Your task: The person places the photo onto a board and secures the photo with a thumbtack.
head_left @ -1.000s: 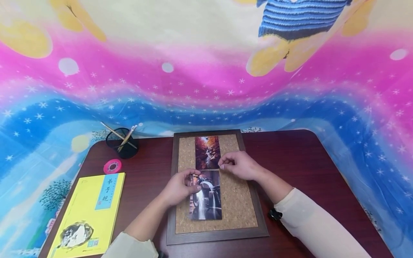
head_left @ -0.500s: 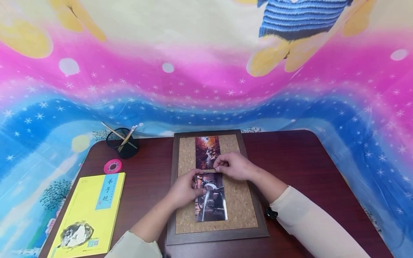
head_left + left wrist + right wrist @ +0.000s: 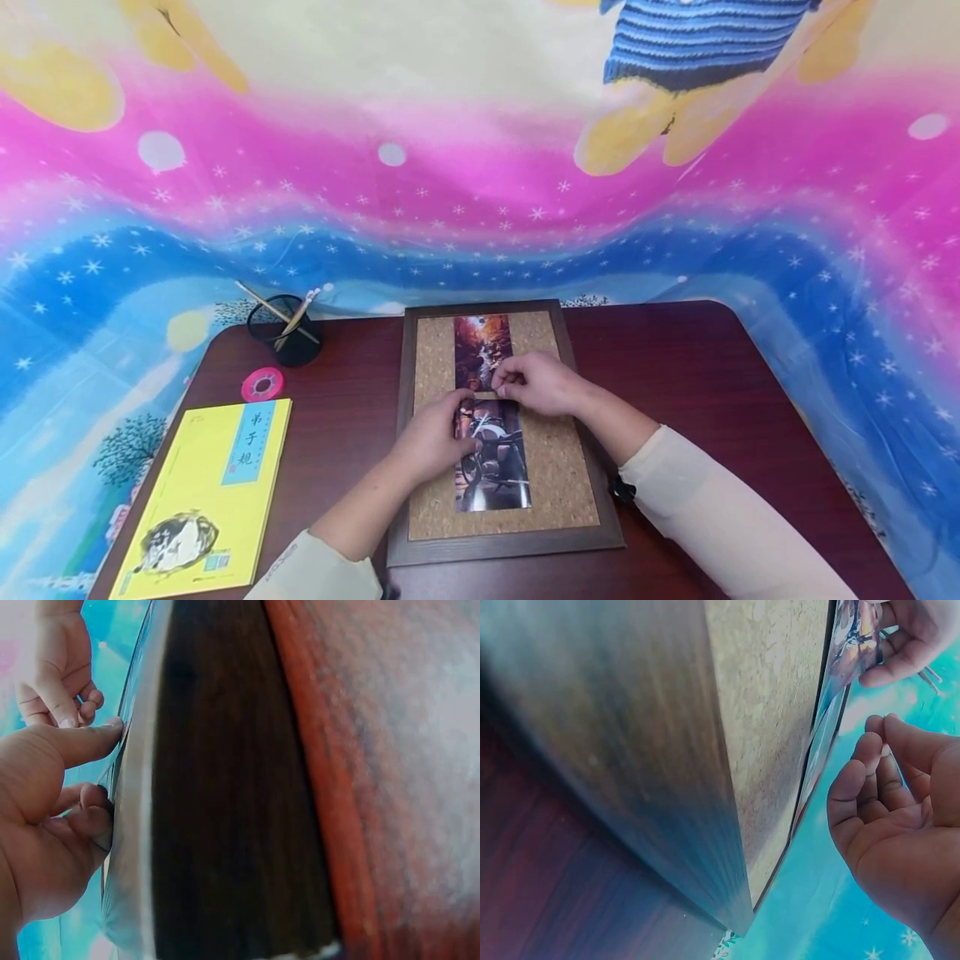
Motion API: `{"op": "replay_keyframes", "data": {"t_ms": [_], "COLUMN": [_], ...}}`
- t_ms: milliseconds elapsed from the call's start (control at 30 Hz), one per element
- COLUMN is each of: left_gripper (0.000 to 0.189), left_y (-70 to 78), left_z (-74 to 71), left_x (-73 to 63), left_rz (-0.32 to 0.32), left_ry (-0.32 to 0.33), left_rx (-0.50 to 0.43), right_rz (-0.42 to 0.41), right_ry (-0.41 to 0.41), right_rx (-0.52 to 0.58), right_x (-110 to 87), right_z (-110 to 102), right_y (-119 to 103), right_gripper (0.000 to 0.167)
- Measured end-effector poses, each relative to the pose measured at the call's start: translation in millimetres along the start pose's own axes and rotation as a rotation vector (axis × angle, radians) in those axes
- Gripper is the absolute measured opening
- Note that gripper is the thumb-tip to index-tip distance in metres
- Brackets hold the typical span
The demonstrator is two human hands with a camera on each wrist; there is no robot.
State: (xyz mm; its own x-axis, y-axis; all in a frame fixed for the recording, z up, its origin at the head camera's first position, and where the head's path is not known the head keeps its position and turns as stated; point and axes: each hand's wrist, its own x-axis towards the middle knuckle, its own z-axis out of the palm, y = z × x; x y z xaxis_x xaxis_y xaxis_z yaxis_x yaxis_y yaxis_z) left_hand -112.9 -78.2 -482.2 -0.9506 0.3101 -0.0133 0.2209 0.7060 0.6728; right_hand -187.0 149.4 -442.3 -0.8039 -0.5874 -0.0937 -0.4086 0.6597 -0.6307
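Note:
A framed corkboard lies on the table, with two photos one above the other on it. The upper photo, an autumn stream, has a small dark pushpin at its top edge. My left hand holds the lower photo, a motorcycle-like picture, by its upper left corner and left edge. Just above that photo's top edge, my right hand has thumb and forefinger pinched together. A tiny thing between them, seemingly a pushpin, is nearly hidden, also in the right wrist view of that hand.
Left of the board lie a yellow book and a pink tape roll. Behind them stands a black mesh pen cup with pencils. A printed cloth hangs along the dark red table's back and sides.
The lower photo has shifted a little to the right with my left hand. My right hand has come slightly left, to the gap between the photos.

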Motion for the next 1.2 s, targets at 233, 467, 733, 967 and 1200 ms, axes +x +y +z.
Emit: {"op": "replay_keyframes", "data": {"t_ms": [233, 467, 733, 967, 1200], "left_gripper": [0.081, 0.083, 0.078, 0.077, 0.078], "left_y": [1.3, 2.9, 4.3, 3.0, 1.0], "left_z": [0.4, -0.6, -2.9, -3.7, -3.1], "left_x": [0.0, 1.1, 0.8, 1.0, 2.0], "left_rz": [-0.039, -0.090, -0.101, -0.084, -0.087], "left_ry": [0.002, -0.008, -0.011, -0.012, -0.016], "left_rx": [0.041, 0.038, 0.043, 0.035, 0.035], "right_rz": [-0.002, 0.004, -0.006, -0.006, -0.027], "right_ry": [-0.012, -0.048, -0.106, -0.139, -0.164], "right_rx": [-0.019, -0.040, -0.082, -0.124, -0.169], "right_x": [3.9, 9.5, 15.2, 19.1, 23.0], "right_z": [3, 11, 16, 19, 20], "right_y": [0, -1, -6, -8, -10], "right_gripper": [0.009, 0.010, 0.013, 0.013, 0.013]}}
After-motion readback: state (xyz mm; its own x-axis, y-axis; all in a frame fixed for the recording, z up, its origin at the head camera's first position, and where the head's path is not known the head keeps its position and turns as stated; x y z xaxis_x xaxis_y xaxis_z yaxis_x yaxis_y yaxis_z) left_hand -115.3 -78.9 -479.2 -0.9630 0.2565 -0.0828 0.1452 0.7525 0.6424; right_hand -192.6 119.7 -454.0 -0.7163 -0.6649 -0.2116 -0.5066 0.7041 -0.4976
